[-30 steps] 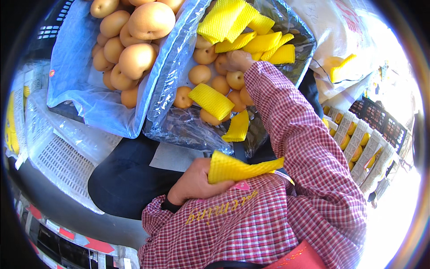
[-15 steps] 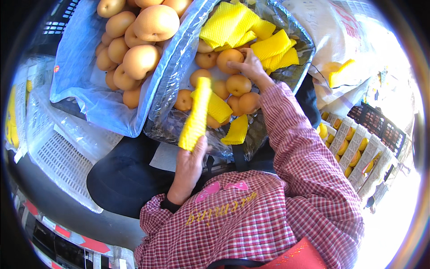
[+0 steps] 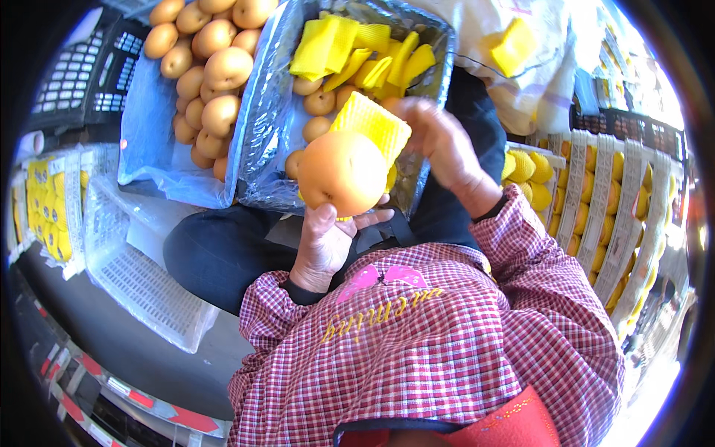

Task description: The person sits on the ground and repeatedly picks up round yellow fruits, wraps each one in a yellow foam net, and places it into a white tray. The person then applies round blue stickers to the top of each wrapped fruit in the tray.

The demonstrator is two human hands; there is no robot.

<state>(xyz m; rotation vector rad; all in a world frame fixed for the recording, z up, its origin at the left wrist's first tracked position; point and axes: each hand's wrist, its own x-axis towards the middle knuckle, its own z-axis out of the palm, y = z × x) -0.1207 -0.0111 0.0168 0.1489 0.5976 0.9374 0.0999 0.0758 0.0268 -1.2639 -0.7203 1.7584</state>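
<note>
Fingers (image 3: 376, 217) of my left hand (image 3: 325, 242) hold a large tan fruit (image 3: 342, 173) from below, thumb (image 3: 322, 217) against its near side, in front of my checked smock (image 3: 447, 320) and near a plastic-lined box (image 3: 267, 188). Behind it a yellow mesh sleeve (image 3: 374, 125) sticks up toward my right; the fruit hides part of it, so I cannot tell whether it wraps any of the skin. My right hand (image 3: 447, 145) hangs just beside the sleeve, blurred; whether it grips anything I cannot tell. Smaller-looking fruits (image 3: 316, 128) and loose yellow sleeves (image 3: 316, 46) lie in that box; to its left, a blue-lined box (image 3: 149, 141) holds a pile of bare fruits (image 3: 227, 68).
</note>
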